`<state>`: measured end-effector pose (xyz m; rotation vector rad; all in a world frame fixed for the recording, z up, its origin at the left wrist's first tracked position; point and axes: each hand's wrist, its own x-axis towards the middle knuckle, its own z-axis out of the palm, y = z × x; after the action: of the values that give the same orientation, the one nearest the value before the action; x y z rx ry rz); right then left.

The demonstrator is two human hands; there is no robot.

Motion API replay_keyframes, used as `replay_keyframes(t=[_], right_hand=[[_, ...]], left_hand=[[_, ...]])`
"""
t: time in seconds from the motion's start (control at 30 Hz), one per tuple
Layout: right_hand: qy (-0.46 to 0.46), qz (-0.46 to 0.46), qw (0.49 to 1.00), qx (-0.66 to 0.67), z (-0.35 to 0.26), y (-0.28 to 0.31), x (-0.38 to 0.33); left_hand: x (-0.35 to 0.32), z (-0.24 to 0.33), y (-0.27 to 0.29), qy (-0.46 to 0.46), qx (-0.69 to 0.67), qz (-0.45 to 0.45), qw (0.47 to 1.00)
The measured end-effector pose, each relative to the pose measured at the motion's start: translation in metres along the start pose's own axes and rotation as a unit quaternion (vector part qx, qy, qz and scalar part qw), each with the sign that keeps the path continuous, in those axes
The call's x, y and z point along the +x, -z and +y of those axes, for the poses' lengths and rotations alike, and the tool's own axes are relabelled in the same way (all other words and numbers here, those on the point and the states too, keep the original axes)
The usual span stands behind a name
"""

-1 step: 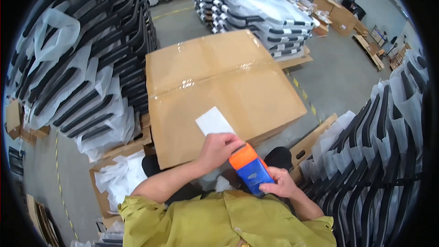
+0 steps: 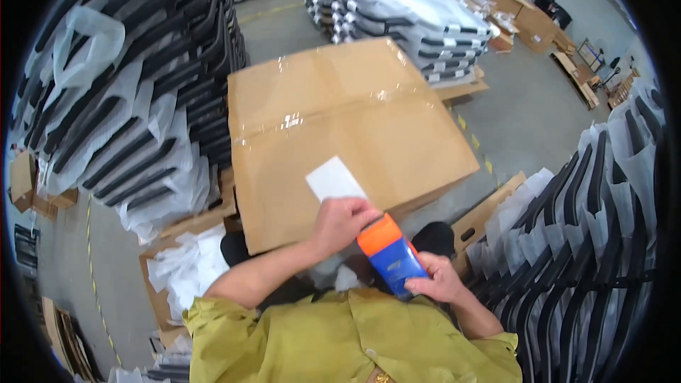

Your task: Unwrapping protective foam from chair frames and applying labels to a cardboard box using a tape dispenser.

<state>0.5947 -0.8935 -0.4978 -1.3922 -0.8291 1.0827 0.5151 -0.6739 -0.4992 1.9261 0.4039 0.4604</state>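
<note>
The right hand (image 2: 438, 281) gripped a blue handheld device with an orange top (image 2: 389, 253), its fingers curled around the lower end of the body. The left hand (image 2: 342, 221) sat at the orange end, fingers bent and pressed together over a white label (image 2: 334, 179); the label stuck out beyond the fingertips and lay flat on a large cardboard box (image 2: 340, 128). Whether the fingertips pinched the label or only pressed on it could not be told.

The box stretched away from the fingers, its brown top sealed with clear, glossy tape along the middle seam. Beyond its far edge stood a pallet of black parts in clear plastic bags (image 2: 404, 14), with more cardboard cartons (image 2: 528, 21) further off on the grey concrete floor (image 2: 525, 113). To the left of the hands, racks of black bagged parts (image 2: 120, 99) rose in stacked rows. To the right of the hands stood another row of upright black parts in plastic (image 2: 589, 241). Below the left forearm lay an open carton with crumpled white plastic (image 2: 188, 266).
</note>
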Motion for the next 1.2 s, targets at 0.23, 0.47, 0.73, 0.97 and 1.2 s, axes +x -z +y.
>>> replay_keyframes(t=[0.23,0.47,0.73,0.97,1.2], right_hand=[[-0.039,0.002,0.999,-0.018,0.005,0.015,-0.026],[-0.079,0.038,0.995,0.040,-0.007,-0.001,-0.020],[-0.095,0.058,0.991,0.071,-0.001,-0.016,-0.008],[-0.113,0.064,0.991,0.040,0.001,-0.014,0.008],[-0.128,0.059,0.989,0.042,0.024,-0.008,0.014]], left_hand=[[0.032,-0.007,0.047,0.077,-0.112,0.013,0.991],[0.043,-0.028,0.055,-0.038,0.159,0.081,0.983],[0.051,-0.048,0.049,-0.112,0.240,0.103,0.959],[0.055,-0.070,0.047,-0.081,0.281,0.098,0.951],[0.049,-0.070,0.046,-0.156,0.418,0.273,0.853]])
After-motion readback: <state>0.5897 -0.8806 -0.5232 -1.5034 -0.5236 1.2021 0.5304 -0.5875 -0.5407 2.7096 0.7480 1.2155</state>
